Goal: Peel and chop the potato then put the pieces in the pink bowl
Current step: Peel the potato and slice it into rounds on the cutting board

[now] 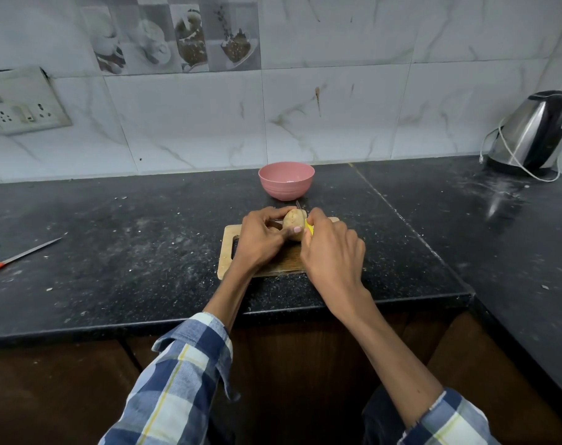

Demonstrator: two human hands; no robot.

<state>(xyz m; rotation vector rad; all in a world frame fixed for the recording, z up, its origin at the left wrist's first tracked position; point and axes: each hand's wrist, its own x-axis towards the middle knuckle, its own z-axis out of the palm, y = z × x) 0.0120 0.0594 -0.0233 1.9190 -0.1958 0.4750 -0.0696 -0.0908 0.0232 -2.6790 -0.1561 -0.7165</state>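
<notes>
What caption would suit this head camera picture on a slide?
Left hand holds a potato over the cutting board; right hand works a yellow-handled peeler.

No text, label or number can be read — anywhere here.

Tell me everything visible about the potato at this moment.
The potato is small, oval and tan, its skin seemingly still on. It is held above the wooden cutting board. The left hand grips it, thumb across its front; the right hand holds a yellow-handled peeler against its right side.
</notes>
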